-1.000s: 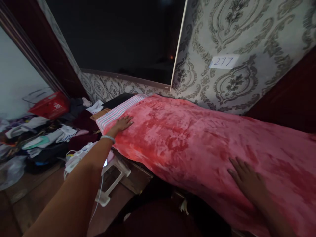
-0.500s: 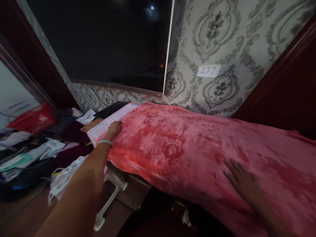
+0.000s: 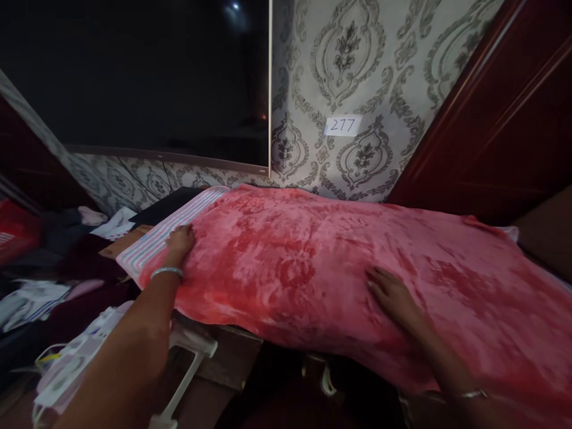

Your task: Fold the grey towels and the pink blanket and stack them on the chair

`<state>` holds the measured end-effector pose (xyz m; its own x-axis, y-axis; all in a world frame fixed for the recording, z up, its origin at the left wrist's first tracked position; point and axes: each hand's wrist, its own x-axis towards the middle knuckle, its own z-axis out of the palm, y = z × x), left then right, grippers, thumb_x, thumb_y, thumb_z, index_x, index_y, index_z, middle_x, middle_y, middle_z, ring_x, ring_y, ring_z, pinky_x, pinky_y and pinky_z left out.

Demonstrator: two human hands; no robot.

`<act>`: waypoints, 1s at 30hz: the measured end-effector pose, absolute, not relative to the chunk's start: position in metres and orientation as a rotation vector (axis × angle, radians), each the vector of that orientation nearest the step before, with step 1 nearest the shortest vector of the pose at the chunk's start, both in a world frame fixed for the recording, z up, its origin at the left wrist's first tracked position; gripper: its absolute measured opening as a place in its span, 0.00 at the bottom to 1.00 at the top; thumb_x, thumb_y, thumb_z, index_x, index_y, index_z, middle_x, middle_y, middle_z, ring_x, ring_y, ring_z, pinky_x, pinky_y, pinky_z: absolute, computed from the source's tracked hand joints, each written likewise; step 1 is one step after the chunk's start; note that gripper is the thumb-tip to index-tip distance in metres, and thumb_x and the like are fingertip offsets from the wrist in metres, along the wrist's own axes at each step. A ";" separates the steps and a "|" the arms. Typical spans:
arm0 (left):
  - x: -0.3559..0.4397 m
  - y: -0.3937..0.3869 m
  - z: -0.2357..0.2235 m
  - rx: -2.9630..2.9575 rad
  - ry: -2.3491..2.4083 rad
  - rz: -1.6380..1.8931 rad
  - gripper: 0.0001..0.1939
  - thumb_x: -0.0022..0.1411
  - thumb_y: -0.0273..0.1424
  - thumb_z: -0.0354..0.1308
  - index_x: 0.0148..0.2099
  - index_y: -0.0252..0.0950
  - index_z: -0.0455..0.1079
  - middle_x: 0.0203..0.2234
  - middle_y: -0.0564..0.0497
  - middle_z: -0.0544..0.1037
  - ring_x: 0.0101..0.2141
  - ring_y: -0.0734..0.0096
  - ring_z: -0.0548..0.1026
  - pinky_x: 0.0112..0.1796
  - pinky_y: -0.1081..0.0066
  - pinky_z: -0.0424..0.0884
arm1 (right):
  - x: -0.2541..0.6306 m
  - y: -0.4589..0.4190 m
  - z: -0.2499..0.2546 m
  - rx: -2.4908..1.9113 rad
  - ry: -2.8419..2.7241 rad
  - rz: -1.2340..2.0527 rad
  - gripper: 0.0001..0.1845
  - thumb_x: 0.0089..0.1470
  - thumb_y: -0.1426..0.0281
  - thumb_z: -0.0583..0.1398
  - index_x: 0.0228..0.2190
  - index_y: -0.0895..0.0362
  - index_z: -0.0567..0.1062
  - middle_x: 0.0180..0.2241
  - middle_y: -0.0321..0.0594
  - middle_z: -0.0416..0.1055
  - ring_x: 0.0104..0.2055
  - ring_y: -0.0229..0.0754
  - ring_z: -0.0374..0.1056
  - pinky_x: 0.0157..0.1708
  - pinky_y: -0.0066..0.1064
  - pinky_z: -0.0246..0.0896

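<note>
A red and pink mottled plush blanket [image 3: 277,268] lies spread over a long raised surface. Pink, white and blue-grey stripes show on a cloth [image 3: 174,223] at its left end. My left hand [image 3: 181,239], with a bangle on the wrist, is closed with bent fingers on the red blanket beside the striped part. My right hand [image 3: 391,293] rests palm down on the middle of the blanket, fingers stretched out. Slight wrinkles run across the plush.
A large dark television [image 3: 147,77] hangs behind, beside patterned wallpaper with a paper tag [image 3: 343,126] marked 277. Piled clothes [image 3: 36,298] and a red bag [image 3: 18,232] crowd the left. A white plastic frame [image 3: 190,363] stands below the blanket's front edge. Dark red wood panelling [image 3: 491,119] rises at right.
The view has turned to the right, showing more of the blanket's right end. My right hand has slid slightly over the blanket; my left hand stays by the striped part.
</note>
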<state>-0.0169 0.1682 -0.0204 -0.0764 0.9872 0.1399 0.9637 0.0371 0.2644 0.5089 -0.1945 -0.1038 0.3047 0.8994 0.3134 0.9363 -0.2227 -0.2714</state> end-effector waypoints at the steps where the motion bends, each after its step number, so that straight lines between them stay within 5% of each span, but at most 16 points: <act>1: -0.016 0.167 -0.021 2.083 2.204 0.447 0.29 0.73 0.35 0.39 0.70 0.36 0.66 0.67 0.35 0.67 0.63 0.39 0.67 0.59 0.40 0.67 | 0.502 -0.185 -0.100 -2.107 -1.657 -0.112 0.28 0.64 0.59 0.49 0.52 0.57 0.81 0.56 0.53 0.75 0.62 0.57 0.68 0.64 0.54 0.61; 15: -0.010 0.153 -0.016 2.098 2.195 0.511 0.29 0.73 0.33 0.39 0.69 0.31 0.65 0.65 0.33 0.69 0.62 0.38 0.68 0.59 0.40 0.67 | 0.429 -0.071 -0.080 -1.938 -1.659 0.023 0.10 0.58 0.66 0.59 0.38 0.57 0.79 0.39 0.49 0.77 0.44 0.51 0.72 0.46 0.42 0.67; 24: -0.009 0.152 -0.018 2.066 2.240 0.587 0.27 0.72 0.30 0.45 0.68 0.33 0.67 0.62 0.33 0.72 0.61 0.38 0.70 0.58 0.41 0.68 | 0.431 -0.077 -0.099 -1.790 -1.633 0.025 0.12 0.56 0.61 0.61 0.37 0.55 0.79 0.38 0.47 0.77 0.42 0.50 0.72 0.43 0.40 0.63; 30: -0.010 0.154 -0.019 2.096 2.243 0.579 0.27 0.72 0.30 0.46 0.69 0.34 0.66 0.62 0.31 0.72 0.59 0.38 0.71 0.55 0.41 0.70 | 0.423 -0.076 -0.094 -1.859 -1.717 0.003 0.06 0.58 0.69 0.60 0.32 0.55 0.78 0.36 0.44 0.77 0.41 0.49 0.70 0.41 0.37 0.58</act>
<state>-0.0100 0.1536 -0.0194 -0.0997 0.9665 0.2365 0.9601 0.0311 0.2778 0.4232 -0.0755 -0.0940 0.1625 0.9074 0.3876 0.9058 0.0186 -0.4232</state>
